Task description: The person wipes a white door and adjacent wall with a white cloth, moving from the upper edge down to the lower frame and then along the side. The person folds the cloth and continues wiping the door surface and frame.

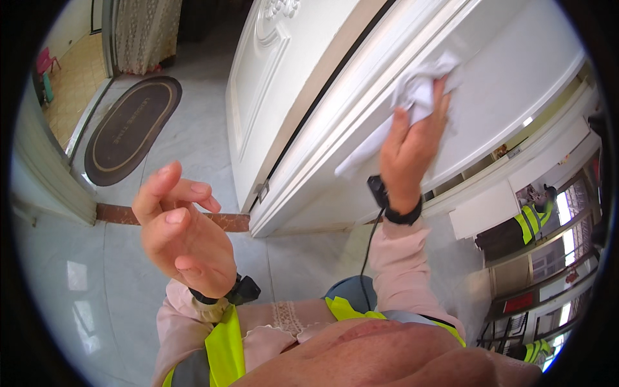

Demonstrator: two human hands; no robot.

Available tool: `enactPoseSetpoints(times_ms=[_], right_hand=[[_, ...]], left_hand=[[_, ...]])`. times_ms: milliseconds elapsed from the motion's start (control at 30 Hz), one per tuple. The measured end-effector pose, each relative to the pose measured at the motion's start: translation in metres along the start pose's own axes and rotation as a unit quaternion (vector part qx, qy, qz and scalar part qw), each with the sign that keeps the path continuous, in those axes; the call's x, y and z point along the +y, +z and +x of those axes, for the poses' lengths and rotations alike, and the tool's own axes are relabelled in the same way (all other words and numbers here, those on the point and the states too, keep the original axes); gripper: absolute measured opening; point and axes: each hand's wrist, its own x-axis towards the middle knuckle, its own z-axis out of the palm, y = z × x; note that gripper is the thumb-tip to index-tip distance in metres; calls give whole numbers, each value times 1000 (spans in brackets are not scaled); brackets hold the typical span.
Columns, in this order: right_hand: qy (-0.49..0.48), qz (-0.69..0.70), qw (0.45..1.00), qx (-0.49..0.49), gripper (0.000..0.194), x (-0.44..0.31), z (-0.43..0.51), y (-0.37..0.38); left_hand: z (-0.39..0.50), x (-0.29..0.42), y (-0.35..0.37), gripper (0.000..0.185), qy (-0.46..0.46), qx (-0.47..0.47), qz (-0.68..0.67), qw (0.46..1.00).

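My right hand [413,145] holds a crumpled white cloth [420,89] against the white panel [503,63] beside the door frame. A loose end of the cloth hangs down to the left of the hand. My left hand [188,237] is raised in front of my body, palm up with its fingers bent and apart, and holds nothing. Each wrist carries a black strap with a small black device. A white door [275,72] with moulded panels stands ajar at the upper middle, left of its frame [333,116].
A dark oval doormat [133,130] lies on the tiled floor beyond a reddish-brown threshold strip [118,214]. A patterned curtain [145,36] hangs at the upper left. At the right, a person in a yellow vest [529,222] is near white cabinets [483,210]. A second yellow vest shows lower right.
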Motion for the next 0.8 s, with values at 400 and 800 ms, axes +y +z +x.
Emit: enactPoseSetpoints(times_ms=[400,800], right_hand=[[26,-47,998,24,46,-4,21,-3],[-13,-12,1000,19,50,6,18,3]], left_hand=[[6,10,-11,51,-4,-16,-10,1000],[11,23,-18,52,-2,-19,-24,1000]])
